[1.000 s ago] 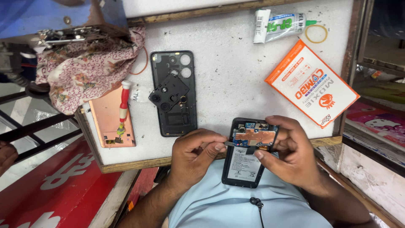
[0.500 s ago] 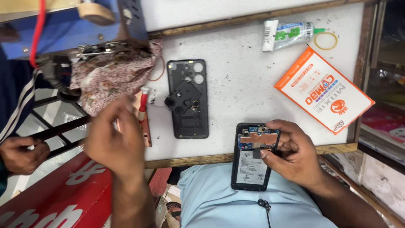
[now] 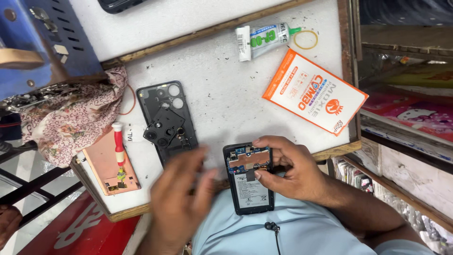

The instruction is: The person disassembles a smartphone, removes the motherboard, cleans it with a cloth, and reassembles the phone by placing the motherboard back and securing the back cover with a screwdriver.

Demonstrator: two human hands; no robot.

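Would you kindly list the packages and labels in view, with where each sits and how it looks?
Flat packet: right side of the white table, rectangular, orange and white, lying askew.
Glue tube: top of the table, white with green print and green cap.
Battery label: white rectangle inside the opened phone that the right hand holds.
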